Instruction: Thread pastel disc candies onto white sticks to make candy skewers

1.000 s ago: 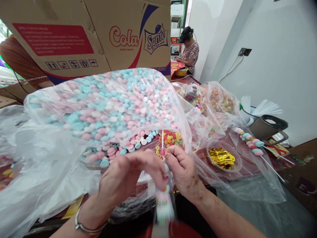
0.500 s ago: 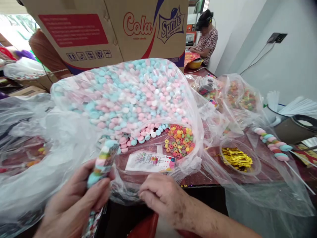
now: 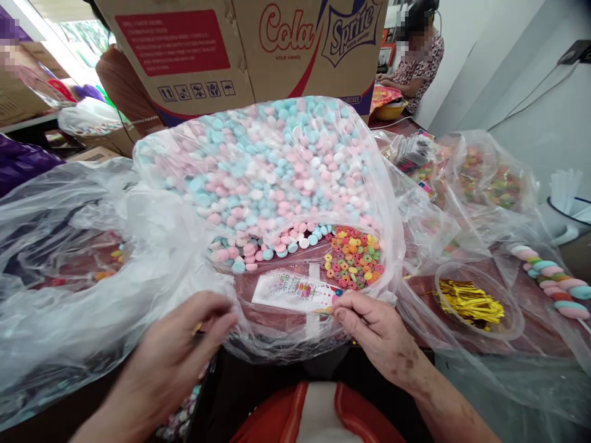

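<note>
My right hand (image 3: 378, 332) is closed in a pinch on the corner of a flat printed wrapper (image 3: 295, 292), which lies at the mouth of a big clear bag (image 3: 397, 246). That bag holds pink, blue and white candy discs (image 3: 277, 166) and a small heap of coloured candy rings (image 3: 353, 258). My left hand (image 3: 180, 351) is at the lower left with its back to me. Its fingers curl against crumpled clear plastic (image 3: 92, 289), and what they hold, if anything, is hidden. Below that hand, packed candy (image 3: 182, 415) shows at the table edge.
A cardboard box (image 3: 240, 49) printed "Cola Sprite" stands behind the bag. To the right are a clear bowl of gold twist ties (image 3: 468, 301), a finished candy skewer (image 3: 549, 280) and more bags of candy (image 3: 489, 178). Another person (image 3: 418, 52) sits at the far end.
The wrapped candy stick that my left hand carried down to the left is out of sight. My right hand moved up to pinch the printed wrapper. The view shifted left.
</note>
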### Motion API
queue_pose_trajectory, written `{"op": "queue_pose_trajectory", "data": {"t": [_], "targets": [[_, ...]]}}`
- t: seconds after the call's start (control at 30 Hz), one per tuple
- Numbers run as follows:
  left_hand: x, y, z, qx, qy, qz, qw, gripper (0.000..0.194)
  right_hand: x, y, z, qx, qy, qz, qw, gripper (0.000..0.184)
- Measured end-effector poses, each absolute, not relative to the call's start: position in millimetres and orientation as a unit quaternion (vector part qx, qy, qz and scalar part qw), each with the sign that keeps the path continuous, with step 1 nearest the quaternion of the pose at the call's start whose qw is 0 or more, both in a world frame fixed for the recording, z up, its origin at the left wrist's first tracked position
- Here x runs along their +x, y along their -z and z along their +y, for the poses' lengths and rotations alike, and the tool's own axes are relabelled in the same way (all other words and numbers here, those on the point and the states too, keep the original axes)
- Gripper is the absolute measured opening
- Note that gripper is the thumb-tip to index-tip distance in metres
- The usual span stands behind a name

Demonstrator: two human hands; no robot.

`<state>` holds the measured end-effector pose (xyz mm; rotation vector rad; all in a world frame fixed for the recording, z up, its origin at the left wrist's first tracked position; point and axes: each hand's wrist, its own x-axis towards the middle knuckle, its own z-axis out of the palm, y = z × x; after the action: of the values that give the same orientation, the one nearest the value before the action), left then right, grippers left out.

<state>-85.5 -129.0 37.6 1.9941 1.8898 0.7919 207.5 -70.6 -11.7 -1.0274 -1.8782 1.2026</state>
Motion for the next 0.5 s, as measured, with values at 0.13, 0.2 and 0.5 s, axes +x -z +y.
{"op": "queue_pose_trajectory", "data": {"t": [0.13, 0.2, 0.5], "targets": [[-19, 1, -76, 0.791, -0.169, 0.582, 0.089, 0.019, 216, 15, -75, -0.417, -0.442, -0.721, 0.335, 0.023], [-3, 17, -60, 0.798, -0.093, 0.592, 0.064, 0.022, 221, 16, -77, -0.427, -0.435, -0.719, 0.335, 0.023], [-6, 21, -40, 0.814, -0.007, 0.572, 0.103, 0.018, 226, 19, -77, -0.435, -0.415, -0.720, 0.347, 0.022]]}}
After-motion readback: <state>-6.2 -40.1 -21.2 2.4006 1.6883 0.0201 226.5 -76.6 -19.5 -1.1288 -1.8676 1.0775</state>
